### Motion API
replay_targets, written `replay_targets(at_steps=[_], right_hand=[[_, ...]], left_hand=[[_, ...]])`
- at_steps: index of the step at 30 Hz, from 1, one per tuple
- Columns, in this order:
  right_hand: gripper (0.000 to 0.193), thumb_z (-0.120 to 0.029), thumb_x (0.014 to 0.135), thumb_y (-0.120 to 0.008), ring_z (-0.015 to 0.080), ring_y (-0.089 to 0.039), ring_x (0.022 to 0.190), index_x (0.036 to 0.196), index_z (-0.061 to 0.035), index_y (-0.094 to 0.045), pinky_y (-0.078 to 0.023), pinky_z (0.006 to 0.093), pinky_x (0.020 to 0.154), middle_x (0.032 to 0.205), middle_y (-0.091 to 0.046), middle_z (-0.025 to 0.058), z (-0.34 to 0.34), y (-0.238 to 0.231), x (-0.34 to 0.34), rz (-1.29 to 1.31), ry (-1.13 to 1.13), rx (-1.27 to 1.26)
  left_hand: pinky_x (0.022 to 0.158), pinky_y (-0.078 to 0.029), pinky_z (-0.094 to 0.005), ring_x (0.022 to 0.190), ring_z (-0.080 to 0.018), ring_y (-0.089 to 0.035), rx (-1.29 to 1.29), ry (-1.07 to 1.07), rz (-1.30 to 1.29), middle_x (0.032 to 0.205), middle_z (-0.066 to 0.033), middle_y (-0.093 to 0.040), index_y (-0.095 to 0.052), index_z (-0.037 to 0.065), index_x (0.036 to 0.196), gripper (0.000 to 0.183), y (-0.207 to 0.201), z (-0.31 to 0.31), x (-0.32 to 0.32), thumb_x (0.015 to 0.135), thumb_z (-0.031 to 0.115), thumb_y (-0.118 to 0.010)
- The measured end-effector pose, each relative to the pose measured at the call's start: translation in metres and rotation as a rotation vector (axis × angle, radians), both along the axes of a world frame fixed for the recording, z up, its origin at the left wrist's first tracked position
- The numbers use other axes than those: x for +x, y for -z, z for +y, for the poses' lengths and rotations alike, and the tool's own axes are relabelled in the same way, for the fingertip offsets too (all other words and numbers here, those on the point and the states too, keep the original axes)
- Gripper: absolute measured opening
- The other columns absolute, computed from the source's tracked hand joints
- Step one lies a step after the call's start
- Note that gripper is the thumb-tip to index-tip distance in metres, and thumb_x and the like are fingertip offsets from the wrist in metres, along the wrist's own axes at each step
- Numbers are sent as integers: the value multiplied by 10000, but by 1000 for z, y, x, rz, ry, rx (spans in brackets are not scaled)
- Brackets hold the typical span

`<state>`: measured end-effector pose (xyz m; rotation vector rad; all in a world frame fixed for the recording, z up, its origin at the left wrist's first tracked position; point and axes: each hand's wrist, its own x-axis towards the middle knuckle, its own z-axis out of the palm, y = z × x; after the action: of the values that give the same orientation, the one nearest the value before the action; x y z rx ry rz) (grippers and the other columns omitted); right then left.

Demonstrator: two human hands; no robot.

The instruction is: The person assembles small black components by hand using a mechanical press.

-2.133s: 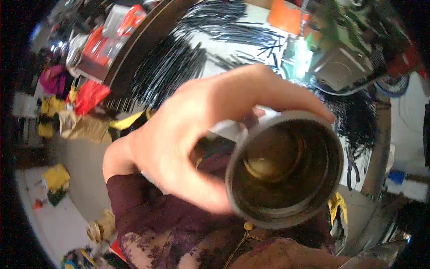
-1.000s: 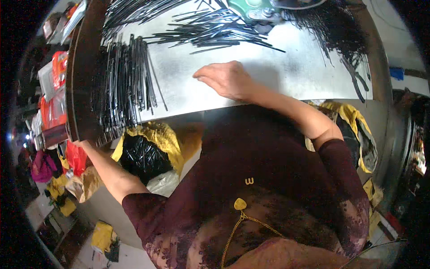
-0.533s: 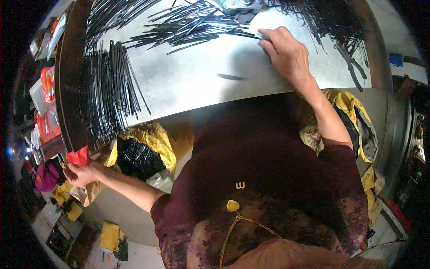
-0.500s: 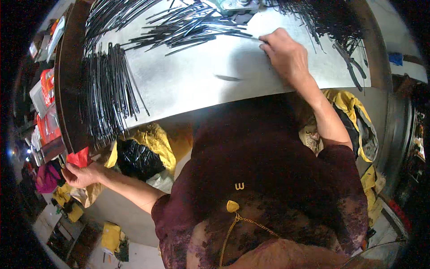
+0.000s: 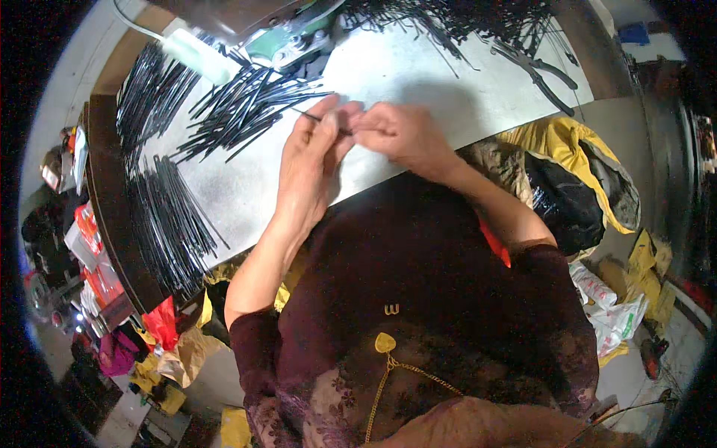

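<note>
Over the pale metal tabletop (image 5: 407, 75), my two hands meet. My left hand (image 5: 310, 153) is closed on a thin black strip (image 5: 308, 115), which crosses between its thumb and fingers. My right hand (image 5: 403, 138), smeared by motion, pinches at the strip's other end, close to the left fingertips; the fingers hide that end. Just beyond my left hand lies a loose pile of similar black strips (image 5: 243, 108). A neater bundle of strips (image 5: 168, 224) is laid side by side at the left front edge.
A green and metal device (image 5: 295, 45) stands at the back, beside a pale lamp head (image 5: 196, 56). Black-handled pliers (image 5: 534, 71) lie at the right, near more dark strips (image 5: 448, 26). A yellow-edged sack (image 5: 575, 164) sits below the right edge. Dark wooden boards (image 5: 112, 194) border the left.
My left hand has come up from beside the table's left end to the middle. My right hand has drawn back from the pile's edge to meet it. The view has shifted.
</note>
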<state>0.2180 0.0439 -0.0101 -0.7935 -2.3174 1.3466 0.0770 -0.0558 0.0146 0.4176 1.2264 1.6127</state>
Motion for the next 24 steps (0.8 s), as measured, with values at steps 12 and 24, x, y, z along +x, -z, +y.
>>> replay_targets(at_steps=[12, 24], right_hand=[[188, -270, 842, -611, 310, -615, 687, 858, -83, -604, -484, 397, 598, 834, -621, 89, 99, 14, 47, -383, 494, 854], [268, -293, 819, -635, 283, -601, 589, 767, -41, -561, -469, 397, 588, 661, -616, 104, 65, 18, -25, -171, 255, 557]], left_hand=[[561, -317, -186, 576, -44, -350, -58, 9, -5, 767, 8, -546, -515, 15, 1212, 315, 18, 10, -29, 989, 225, -443], [542, -322, -153, 602, -45, -401, -60, -100, 121, 837, -34, -599, -470, 18, 1234, 303, 6, 6, -41, 965, 157, -466]])
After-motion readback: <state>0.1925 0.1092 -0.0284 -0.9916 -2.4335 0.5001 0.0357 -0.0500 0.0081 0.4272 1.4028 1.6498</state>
